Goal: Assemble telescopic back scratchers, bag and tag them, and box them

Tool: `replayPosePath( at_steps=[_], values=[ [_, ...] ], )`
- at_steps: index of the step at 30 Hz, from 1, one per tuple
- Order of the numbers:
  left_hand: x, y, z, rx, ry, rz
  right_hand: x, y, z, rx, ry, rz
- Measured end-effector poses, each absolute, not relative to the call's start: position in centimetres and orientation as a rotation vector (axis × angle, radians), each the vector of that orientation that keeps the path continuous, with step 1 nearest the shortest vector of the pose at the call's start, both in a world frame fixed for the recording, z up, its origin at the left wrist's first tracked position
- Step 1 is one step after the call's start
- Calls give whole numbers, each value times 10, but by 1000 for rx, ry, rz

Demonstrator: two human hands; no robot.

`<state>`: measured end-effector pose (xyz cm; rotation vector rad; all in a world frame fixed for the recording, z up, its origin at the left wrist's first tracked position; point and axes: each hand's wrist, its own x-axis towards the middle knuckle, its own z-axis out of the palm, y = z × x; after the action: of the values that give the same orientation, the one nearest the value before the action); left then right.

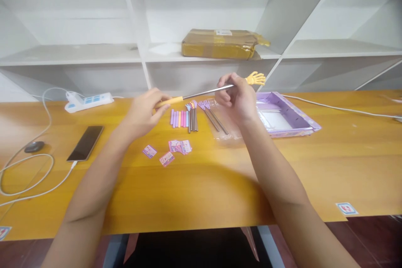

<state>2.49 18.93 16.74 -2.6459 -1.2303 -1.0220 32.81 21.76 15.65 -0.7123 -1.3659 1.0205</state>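
Observation:
A back scratcher (207,91) with a yellow grip, an extended metal rod and a yellow hand-shaped head spans the space between my hands, above the table. My left hand (145,109) is closed round its yellow grip. Just below the yellow head, my right hand (238,97) holds the rod's far end. Beneath it lie several coloured handles (179,119) in a row, in purple, yellow, pink and blue. Beside them are several metal rods (193,119) with small coloured heads, and two rods with purple heads (216,118) lie on a clear plastic bag (230,127).
A purple open box (301,127) stands at the right, behind my right wrist. Small printed cards (167,158) lie in front of the handles. At the left are a phone (85,143), cables and a power strip (89,101). A taped carton (220,45) sits on the shelf.

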Motion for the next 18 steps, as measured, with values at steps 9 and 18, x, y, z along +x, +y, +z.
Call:
replayPosePath(
  at_steps=[9,18],
  values=[
    [27,185,170,-2630,-1274,-1035,326,215,157,-663,-1376,1033],
    [28,181,171,-2639,-1214,-995,323,213,157,-664,-1396,1036]
  ],
)
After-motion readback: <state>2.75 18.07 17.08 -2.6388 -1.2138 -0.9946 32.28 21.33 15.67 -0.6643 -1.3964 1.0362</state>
